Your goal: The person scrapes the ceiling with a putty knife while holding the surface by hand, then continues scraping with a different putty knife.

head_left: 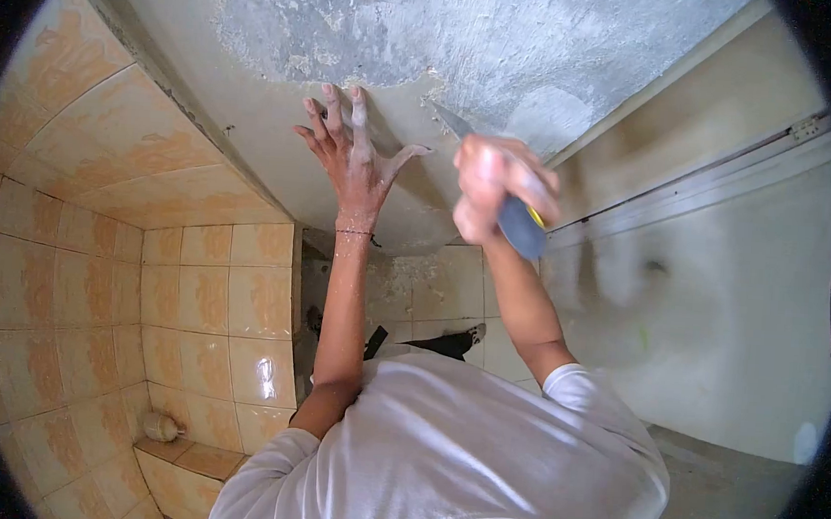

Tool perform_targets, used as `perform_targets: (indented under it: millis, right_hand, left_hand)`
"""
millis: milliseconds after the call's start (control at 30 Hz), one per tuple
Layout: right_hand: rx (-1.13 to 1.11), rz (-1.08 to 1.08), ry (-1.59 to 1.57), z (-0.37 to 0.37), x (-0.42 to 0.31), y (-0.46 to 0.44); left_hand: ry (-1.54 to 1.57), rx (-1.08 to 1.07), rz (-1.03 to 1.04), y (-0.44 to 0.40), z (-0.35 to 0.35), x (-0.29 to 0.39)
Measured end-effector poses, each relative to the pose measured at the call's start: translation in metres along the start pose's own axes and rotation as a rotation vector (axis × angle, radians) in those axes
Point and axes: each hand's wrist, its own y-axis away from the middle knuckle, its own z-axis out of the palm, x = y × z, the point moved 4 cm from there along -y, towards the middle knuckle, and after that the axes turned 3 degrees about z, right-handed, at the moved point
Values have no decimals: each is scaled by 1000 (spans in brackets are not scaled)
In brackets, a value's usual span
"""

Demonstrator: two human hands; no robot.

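Note:
My left hand [349, 156] lies spread against the painted wall, its dusty fingertips at the lower edge of a scraped grey patch [401, 30]. In my right hand [503, 181], closed around its grip, is a scraper with a dark grey and yellow handle [522, 230]. Its metal blade [454, 121] points up and left to the wall, at the border between the grey patch and the remaining pale paint [280, 137]. Motion blurs the right hand a little. I cannot tell whether the blade's tip touches the wall.
Orange-patterned tiles [190, 293] cover the walls on the left, with a small ledge [185, 455] holding a rounded object [162, 427]. A pale door [708, 306] with a hinge stands at right. Flakes and dust lie on the tiled floor [447, 285] below.

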Motion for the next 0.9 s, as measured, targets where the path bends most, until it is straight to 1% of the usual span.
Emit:
perform_targets:
  millis: [33, 67, 100, 167, 200, 233, 300, 333, 367, 433, 500, 533, 567, 633, 667, 700, 767, 833, 867, 900]
  right_hand:
    - [0, -32, -267, -5, -5, 0]
    - [-55, -47, -474, -10, -14, -4]
    - [-54, -42, -474, -5, -14, -7]
    - [7, -159, -186, 5, -11, -11]
    - [-139, -118, -301, 10, -3, -14]
    - [-145, -120, -304, 10, -5, -15]
    - [-80, -201, -260, 12, -18, -16]
    - [-52, -234, -366, 4, -23, -12]
    - [-105, -158, -433, 0, -33, -14]
    - [-91, -245, -457, 4, -32, -14]
    - [-46, -283, 55, 17, -9, -5]
    - [-125, -136, 14, 19, 2, -3]
    - [-127, -138, 12, 16, 3, -1]
    - [21, -131, -154, 10, -9, -5]
    - [-15, 26, -238, 2, -12, 2]
    - [-9, -73, -467, 2, -21, -8]
    - [-21, -30, -525, -3, -10, 0]
    - [-7, 10, 123, 9, 4, -1]
    - [-27, 89, 309, 11, 18, 9]
    - [-26, 86, 308, 11, 20, 15]
  left_hand:
    - [0, 4, 5, -1, 1, 1]
    - [-2, 6, 2, -2, 1, 0]
    - [-8, 3, 1, -2, 0, 1]
    - [-9, -4, -1, 0, 2, 0]
    - [-13, 0, 5, 0, 2, -1]
    - [-20, 10, 9, -1, 3, -1]
    - [-10, 11, 4, -1, 0, 0]
    - [6, 7, 4, -2, -1, 2]
    - [1, 16, 0, -4, -2, 2]
    - [19, -24, -3, -2, -4, 2]
    - [10, -23, -8, -2, -3, 1]
    - [1, -18, -11, -2, -2, 2]
    - [0, -14, -12, -2, -2, 2]
    - [13, -22, -10, -2, -3, 2]
    - [10, -14, -14, -3, -2, 2]
    - [11, -18, -21, -3, -2, 2]
    - [13, -29, -29, -1, -3, 1]
    - [43, -13, -12, -3, -5, 3]
    - [45, -14, -12, -1, -4, 4]
    - [34, -18, -18, -1, -3, 4]
